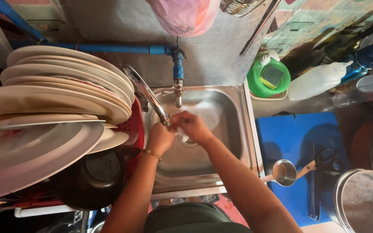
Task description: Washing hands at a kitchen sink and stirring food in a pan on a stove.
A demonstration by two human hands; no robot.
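Observation:
My left hand (159, 138) and my right hand (192, 126) are pressed together over the steel sink (229, 125), just below the end of a curved metal spout (147, 92). Both hands are closed around something small and pale; what it is I cannot make out. A beaded bracelet sits on my left wrist. A blue pipe with a tap (177, 71) runs along the wall behind the sink.
White plates (61, 90) stand stacked in a red rack at left, above a dark pot (93, 179). Right of the sink lie a blue board (296, 138), a small metal ladle (284, 172), scissors (327, 162), a steel pot (363, 200), a green tub with a sponge (269, 77) and a squeeze bottle (318, 80).

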